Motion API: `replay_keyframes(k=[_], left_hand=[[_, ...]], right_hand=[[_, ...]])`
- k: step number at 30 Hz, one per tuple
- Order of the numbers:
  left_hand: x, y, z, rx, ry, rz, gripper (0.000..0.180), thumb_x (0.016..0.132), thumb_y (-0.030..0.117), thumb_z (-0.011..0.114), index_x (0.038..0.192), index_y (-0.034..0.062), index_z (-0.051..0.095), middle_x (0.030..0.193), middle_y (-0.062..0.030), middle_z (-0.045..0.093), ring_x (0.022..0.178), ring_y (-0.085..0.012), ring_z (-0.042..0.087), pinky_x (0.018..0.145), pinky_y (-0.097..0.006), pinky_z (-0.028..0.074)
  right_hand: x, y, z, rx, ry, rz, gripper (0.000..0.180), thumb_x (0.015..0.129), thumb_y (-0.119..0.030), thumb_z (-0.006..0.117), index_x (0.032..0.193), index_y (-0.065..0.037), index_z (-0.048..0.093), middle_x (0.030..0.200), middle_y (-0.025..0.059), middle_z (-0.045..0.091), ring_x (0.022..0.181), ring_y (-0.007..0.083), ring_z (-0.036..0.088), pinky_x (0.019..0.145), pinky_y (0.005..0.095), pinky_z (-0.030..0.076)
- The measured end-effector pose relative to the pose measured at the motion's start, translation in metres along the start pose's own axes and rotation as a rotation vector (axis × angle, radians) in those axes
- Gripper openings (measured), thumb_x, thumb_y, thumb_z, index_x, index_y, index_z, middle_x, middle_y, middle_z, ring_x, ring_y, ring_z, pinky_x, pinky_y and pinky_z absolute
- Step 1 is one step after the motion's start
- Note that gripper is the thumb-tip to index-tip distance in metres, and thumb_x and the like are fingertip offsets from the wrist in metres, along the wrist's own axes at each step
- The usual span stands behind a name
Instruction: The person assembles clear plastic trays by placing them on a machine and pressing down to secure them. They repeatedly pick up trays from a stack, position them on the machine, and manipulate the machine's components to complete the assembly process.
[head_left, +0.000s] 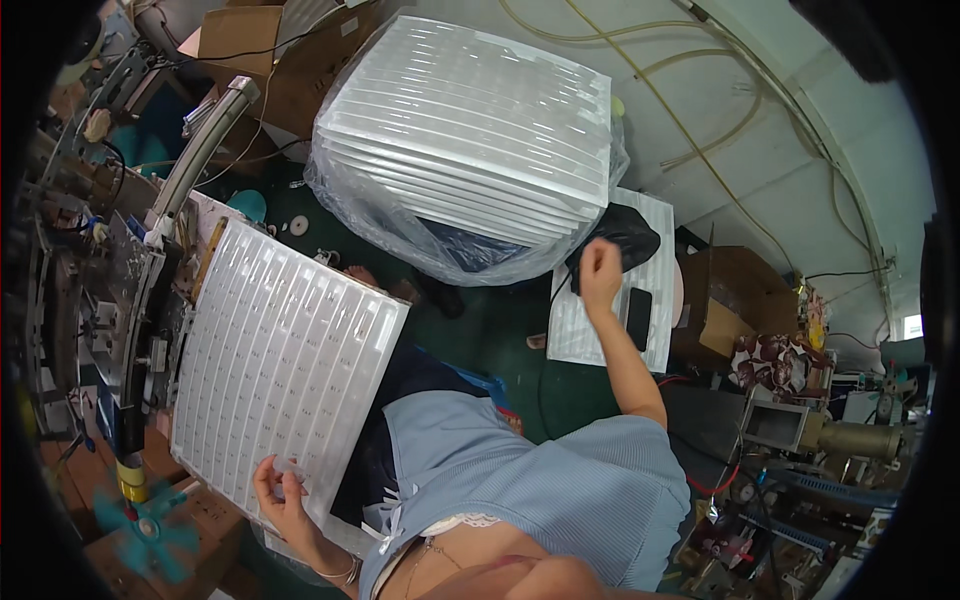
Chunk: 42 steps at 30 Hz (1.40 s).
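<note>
My left hand [282,497] is over the near edge of a white ribbed tray [290,350], which lies tilted beside my lap. Its fingers are bent, with a gap between thumb and forefinger; I make out nothing held there. Small dark marks or parts run in rows along the tray. My right hand [600,272] is raised at the right, its fingers curled together, and what they may hold is hidden. Just beyond it sits a black bag [628,238] on another white ribbed tray [580,335]. A black phone [638,318] lies on that tray, near my right wrist.
Ahead stands a tall stack of white trays [470,110] in clear plastic wrap. Machinery [130,330] lines the left side, and a teal fan [150,525] is at lower left. Cardboard boxes [725,300] and cluttered equipment [830,440] stand at right.
</note>
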<state>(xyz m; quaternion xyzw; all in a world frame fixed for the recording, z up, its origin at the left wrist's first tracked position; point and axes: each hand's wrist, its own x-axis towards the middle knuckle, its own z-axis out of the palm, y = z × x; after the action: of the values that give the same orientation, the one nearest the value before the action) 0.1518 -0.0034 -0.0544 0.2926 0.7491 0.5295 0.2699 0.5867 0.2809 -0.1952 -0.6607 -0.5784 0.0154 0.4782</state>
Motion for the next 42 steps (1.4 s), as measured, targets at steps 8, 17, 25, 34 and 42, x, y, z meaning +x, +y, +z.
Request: replay_keyframes(k=[8,17,25,34,42], left_hand=[[0.011,0.009,0.013,0.017,-0.06,-0.015,0.036,0.083,0.018,0.064,0.115,0.0043,0.052,0.094,-0.0062,0.056,0.077,-0.0107,0.053,0.055,-0.021,0.041],[0.006,-0.008,-0.011,-1.05,0.004,-0.328,0.04,0.093,0.023,0.051,0.127,0.0052,0.04,0.094,-0.0109,0.057,0.077,-0.0146,0.055,0.051,-0.025,0.046],[0.066,0.032,-0.04,0.008,0.293,0.101,0.008,0.082,0.01,0.06,0.086,0.0038,0.056,0.08,-0.0039,0.058,0.072,-0.0164,0.056,0.059,-0.025,0.044],[0.215,0.087,-0.085,1.105,0.814,0.638,0.043,0.071,0.001,0.055,0.113,0.0134,0.058,0.102,-0.0109,0.058,0.087,-0.0273,0.055,0.064,-0.037,0.051],[0.312,0.114,-0.103,1.391,0.391,0.436,0.028,0.07,0.009,0.061,0.097,0.014,0.068,0.087,-0.0112,0.063,0.086,-0.0271,0.059,0.065,-0.036,0.053]], right_hand=[[0.186,0.023,0.043,-0.271,0.084,0.035,0.029,0.084,-0.027,0.057,0.108,-0.01,0.058,0.102,0.0118,0.059,0.086,0.029,0.059,0.076,0.0391,0.047],[0.243,0.057,0.088,-0.502,-0.384,0.136,0.03,0.078,-0.033,0.057,0.098,-0.012,0.066,0.099,0.0126,0.065,0.093,0.0347,0.061,0.076,0.0447,0.048],[0.223,-0.059,0.074,0.336,-0.174,0.053,0.028,0.088,-0.021,0.056,0.111,-0.004,0.053,0.101,0.0077,0.058,0.087,0.0154,0.056,0.068,0.0269,0.046],[0.068,-0.365,0.173,0.947,-1.101,-0.127,0.033,0.092,-0.017,0.051,0.123,-0.004,0.054,0.123,0.0084,0.054,0.099,0.0175,0.059,0.074,0.0263,0.05],[-0.024,-0.512,0.217,1.036,-1.275,-0.439,0.024,0.087,-0.006,0.058,0.11,-0.001,0.058,0.111,0.0073,0.06,0.091,0.0126,0.059,0.073,0.024,0.051]])
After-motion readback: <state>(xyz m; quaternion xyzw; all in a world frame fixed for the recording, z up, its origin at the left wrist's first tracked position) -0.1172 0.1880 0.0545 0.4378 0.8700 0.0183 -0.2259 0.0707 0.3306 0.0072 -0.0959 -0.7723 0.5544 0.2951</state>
